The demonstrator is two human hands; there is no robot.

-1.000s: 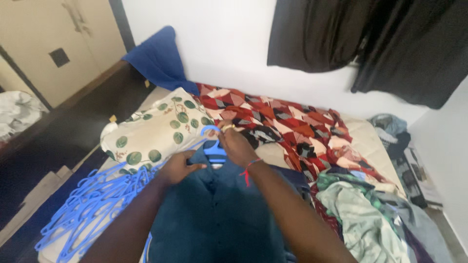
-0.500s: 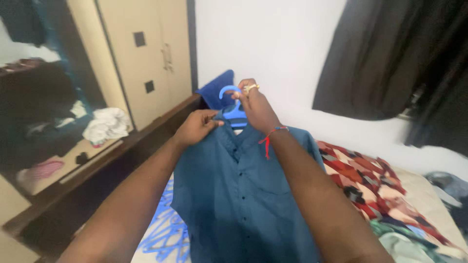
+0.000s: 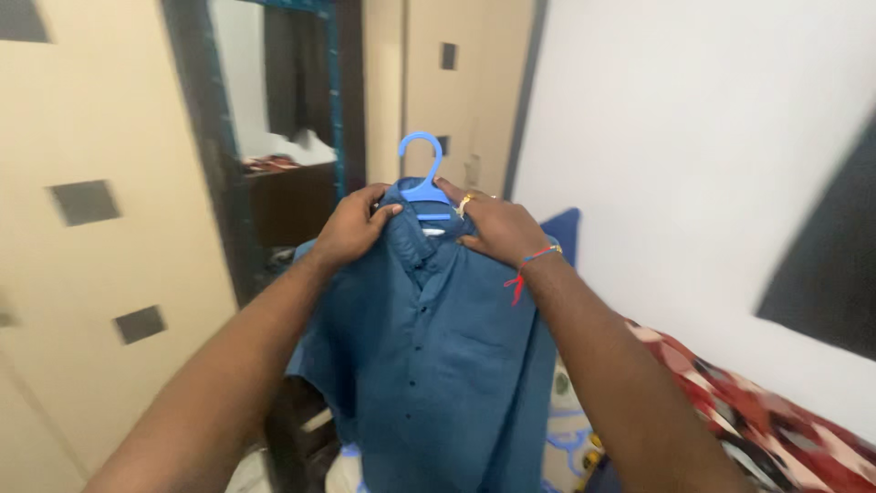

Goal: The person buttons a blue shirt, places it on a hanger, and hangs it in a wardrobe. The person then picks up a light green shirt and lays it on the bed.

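A dark teal button-up shirt hangs in the middle of the frame on a light blue plastic hanger, held up in the air by both hands. The left hand, just left of centre, has its fingers clenched on the shirt's collar and shoulder on that side, thumb pressed against the fabric. The right hand, just right of centre, grasps the opposite shoulder of the shirt where it lies over the hanger; its fingers curl onto the cloth, one wears a gold ring, and a red and blue thread bracelet circles the wrist. The hanger's hook rises free above both hands. Behind them, a cream wardrobe with dark square insets fills the left side of the frame; between its panels sits an open, dark-framed compartment, where a dark garment hangs above pale, blurred items on a shelf, too indistinct to identify. A white wall takes up the upper right. In the lower right corner lies a red patterned cloth, and more blue hangers show near the bottom edge below the shirt.
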